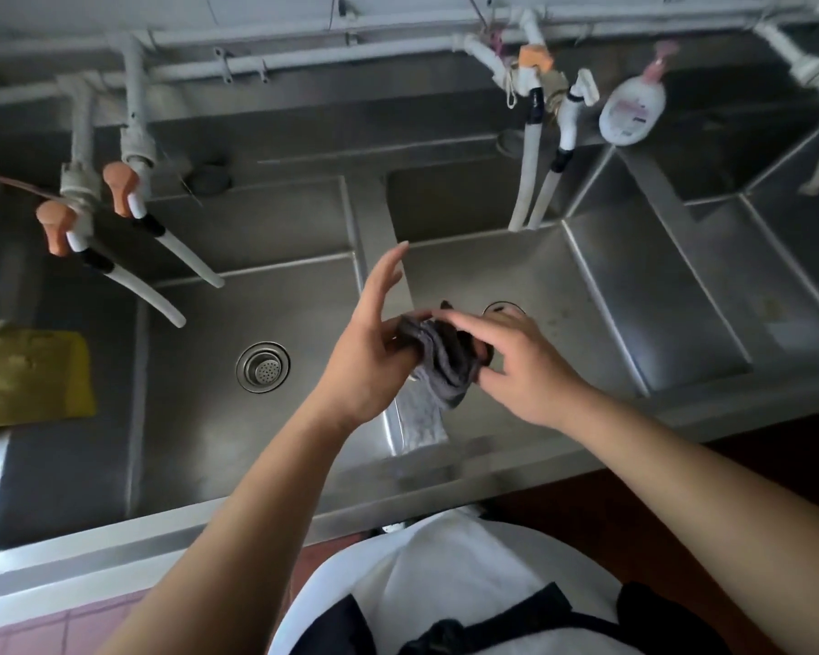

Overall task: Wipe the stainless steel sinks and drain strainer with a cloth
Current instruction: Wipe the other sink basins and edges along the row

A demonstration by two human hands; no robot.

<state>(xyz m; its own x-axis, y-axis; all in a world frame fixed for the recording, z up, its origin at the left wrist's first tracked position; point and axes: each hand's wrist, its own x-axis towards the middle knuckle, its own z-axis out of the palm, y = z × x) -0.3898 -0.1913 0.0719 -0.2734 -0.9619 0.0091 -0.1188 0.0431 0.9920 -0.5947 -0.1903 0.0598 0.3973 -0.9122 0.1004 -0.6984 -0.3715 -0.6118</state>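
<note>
two bare hands are seen over the divider between two steel basins, a bunched grey cloth (445,359) held between them in the air. the left hand (367,345) is raised with its long fingers straight and pointing up, while the cloth's near edge appears to be pinched between its thumb and lower fingers; the exact grip is partly hidden by the cloth. the right hand (516,364) is laid against the cloth's other side, fingers spread and only slightly bent, the thumb tucked under the fabric. a lighter end of the cloth is seen hanging down toward the front rim. the left sink (199,432) is noted with a round drain strainer (263,367) seated in its floor, well apart from the hands. the middle sink (563,286) lies beneath the right hand, its drain (503,308) mostly covered by the fingers. a yellow cloth (29,378) is draped at the far left edge. hoses hang from taps along the back, and a soap bottle (633,108) is suspended at upper right.
</note>
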